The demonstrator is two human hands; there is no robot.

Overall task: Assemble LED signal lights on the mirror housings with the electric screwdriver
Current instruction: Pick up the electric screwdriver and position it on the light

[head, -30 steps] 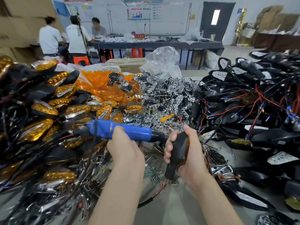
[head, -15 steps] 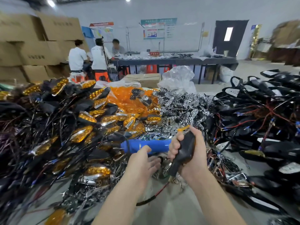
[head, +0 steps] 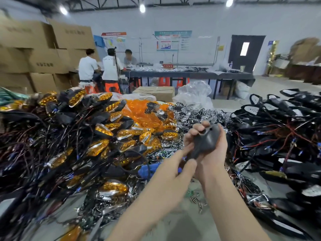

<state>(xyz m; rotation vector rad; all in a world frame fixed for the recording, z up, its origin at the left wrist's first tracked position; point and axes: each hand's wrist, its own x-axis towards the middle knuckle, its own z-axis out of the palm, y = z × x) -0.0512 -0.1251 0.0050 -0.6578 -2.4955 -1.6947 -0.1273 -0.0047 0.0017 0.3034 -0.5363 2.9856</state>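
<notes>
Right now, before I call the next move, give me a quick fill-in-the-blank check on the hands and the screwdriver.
1. The right hand grips a black mirror ___.
2. The electric screwdriver, lying on the table behind the left hand, has a ___ body.
3. The stacked cardboard boxes stand at the far ___ of the room.
Missing words: housing; blue; left.
</notes>
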